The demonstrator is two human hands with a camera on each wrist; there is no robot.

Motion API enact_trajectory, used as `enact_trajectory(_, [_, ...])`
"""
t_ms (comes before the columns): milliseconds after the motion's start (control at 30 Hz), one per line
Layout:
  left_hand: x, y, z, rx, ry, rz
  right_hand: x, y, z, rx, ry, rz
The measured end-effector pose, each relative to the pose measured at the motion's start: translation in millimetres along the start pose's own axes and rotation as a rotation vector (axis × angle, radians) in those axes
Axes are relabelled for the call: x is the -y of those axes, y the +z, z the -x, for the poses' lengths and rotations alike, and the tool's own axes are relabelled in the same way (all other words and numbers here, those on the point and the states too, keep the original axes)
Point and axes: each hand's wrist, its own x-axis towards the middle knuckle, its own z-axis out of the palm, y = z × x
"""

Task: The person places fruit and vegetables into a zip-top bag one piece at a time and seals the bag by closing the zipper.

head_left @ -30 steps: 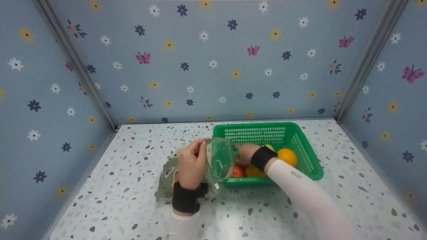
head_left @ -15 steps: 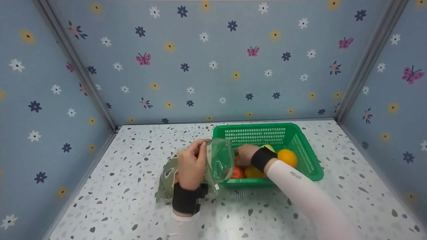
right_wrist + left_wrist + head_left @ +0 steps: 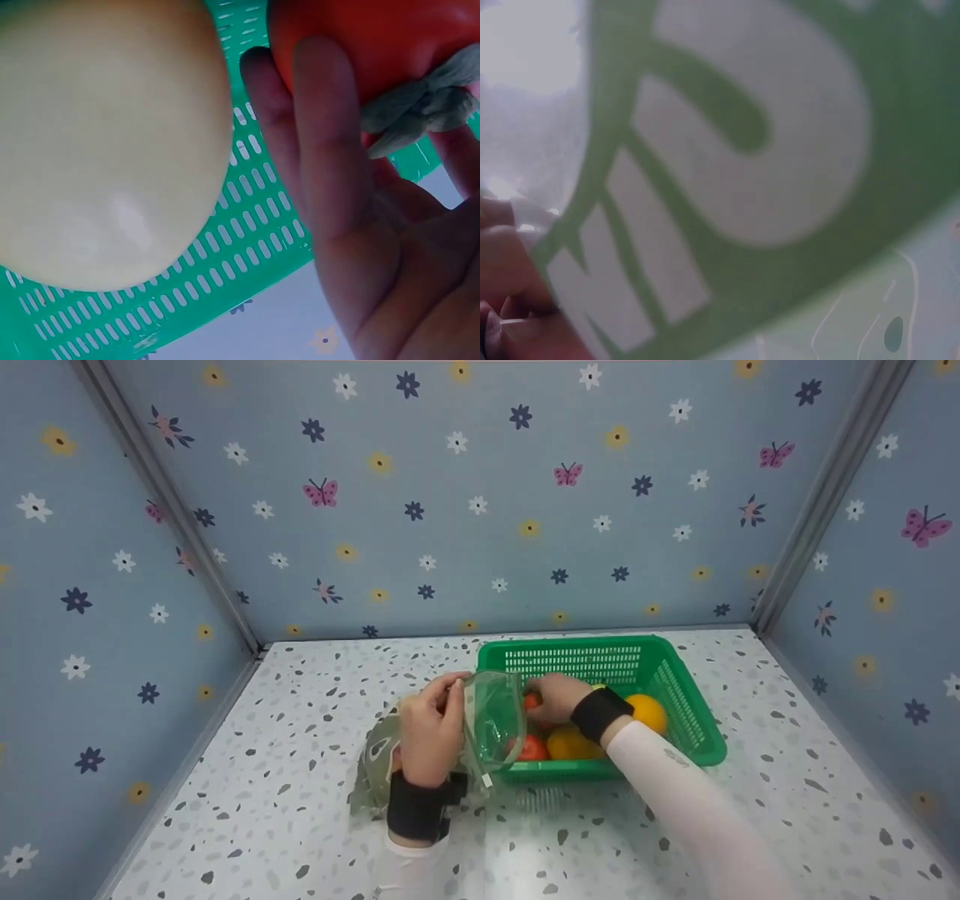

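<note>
My left hand (image 3: 433,727) pinches the rim of a clear zip bag (image 3: 495,712) with green printing, its mouth spread toward the basket. In the left wrist view the bag's green panel (image 3: 810,135) with white letters fills most of the picture; a few fingers (image 3: 517,277) show at the lower left. My right hand (image 3: 559,697) is inside the green basket (image 3: 600,766), its fingers curled round a red-orange persimmon (image 3: 533,701). The right wrist view shows the persimmon (image 3: 382,45) with its grey-green leafy calyx against the fingers (image 3: 326,135).
Still in the basket are another red fruit (image 3: 532,748), a yellow fruit (image 3: 571,742), an orange (image 3: 647,714) and a yellow-green fruit partly behind the wrist. A large pale yellow fruit (image 3: 112,150) is near the right hand. Patterned walls enclose the speckled table (image 3: 300,825).
My right hand has risen slightly from the fruit with the persimmon, which shows more clearly now. The left hand and the bag have stayed in place.
</note>
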Motion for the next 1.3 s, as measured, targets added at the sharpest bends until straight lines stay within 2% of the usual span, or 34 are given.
enact_trajectory(200, [0.7,-0.2,0.7,-0.004,0.008,-0.001,-2,-4.4,1,-0.043,-0.009,-0.097])
enact_trajectory(433, [0.5,-0.5,0.6,-0.004,0.014,0.006,-5,-7.5,2,-0.081,-0.021,-0.156])
enact_trajectory(667, [2.0,0.2,0.3,-0.004,0.010,0.008,-6,-16.9,13,-0.176,-0.007,-0.251])
enact_trajectory(967, [0.7,0.4,0.3,-0.003,0.006,0.010,-6,-32.5,40,-0.341,-0.035,-0.469])
enact_trajectory(1300, [0.0,1.4,0.9,-0.003,0.005,0.010,-4,-29.6,70,-0.496,-0.074,-0.760])
